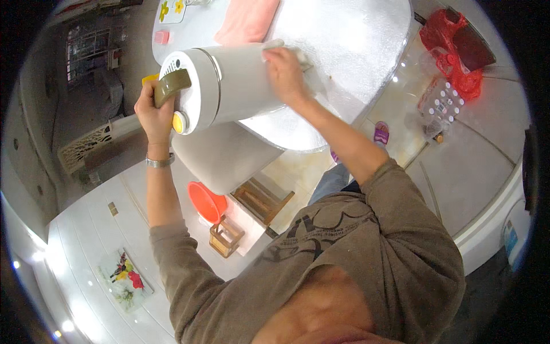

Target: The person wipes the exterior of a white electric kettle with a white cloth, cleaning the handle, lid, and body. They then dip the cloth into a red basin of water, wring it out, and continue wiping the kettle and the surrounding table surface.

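Note:
A white cylindrical appliance point(229, 86) with a metal band, an olive handle and a yellow knob lies sideways at the near edge of the white table point(360, 40). My left hand point(152, 109) is closed on the olive handle point(175, 85) at its left end. My right hand point(283, 74) presses a pale cloth point(301, 60) against the appliance's right end. A folded pink cloth point(246, 20) lies just beyond it, and a small pink block point(162, 37) sits at the left.
A grey chair point(223, 160) stands below the table's edge. At lower left are a red basin point(206, 200) and a small wooden stool point(223, 238). Red plastic bags point(464, 80) and a pack of bottles point(441, 103) are on the floor at right. A dark room shows at upper left.

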{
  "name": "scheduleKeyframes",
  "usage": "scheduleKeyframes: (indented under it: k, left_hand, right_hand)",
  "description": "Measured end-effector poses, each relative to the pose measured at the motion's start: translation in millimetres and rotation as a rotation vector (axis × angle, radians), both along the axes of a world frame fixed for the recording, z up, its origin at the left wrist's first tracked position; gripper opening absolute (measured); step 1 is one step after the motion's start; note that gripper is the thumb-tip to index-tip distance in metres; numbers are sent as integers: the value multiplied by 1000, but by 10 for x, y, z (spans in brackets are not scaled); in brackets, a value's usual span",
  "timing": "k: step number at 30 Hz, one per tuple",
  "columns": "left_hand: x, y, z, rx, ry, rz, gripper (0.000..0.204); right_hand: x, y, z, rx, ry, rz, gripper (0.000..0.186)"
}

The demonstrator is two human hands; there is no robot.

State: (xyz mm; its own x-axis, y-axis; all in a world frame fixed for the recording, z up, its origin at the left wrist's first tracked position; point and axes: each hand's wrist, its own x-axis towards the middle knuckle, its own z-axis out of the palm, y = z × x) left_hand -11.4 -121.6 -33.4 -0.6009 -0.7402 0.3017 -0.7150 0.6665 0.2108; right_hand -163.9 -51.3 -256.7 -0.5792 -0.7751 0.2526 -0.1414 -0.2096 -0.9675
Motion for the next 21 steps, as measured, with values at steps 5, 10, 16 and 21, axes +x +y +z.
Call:
scheduleKeyframes:
  k: [5, 10, 16, 21]
  left_hand:
    - [71, 58, -35, 28, -22, 47, 11]
    - [-9, -5, -14, 65, -5, 35, 11]
    - [10, -17, -24, -13, -14, 27, 11]
    - [78, -13, 19, 15, -33, 49, 13]
  right_hand:
    - [126, 182, 480, -263, -12, -1, 22]
    - [-55, -122, -467, 273, -20, 28, 23]
    - [34, -176, 541, -257, -46, -78, 24]
    - [-136, -623, 1152, -333, -142, 561, 42]
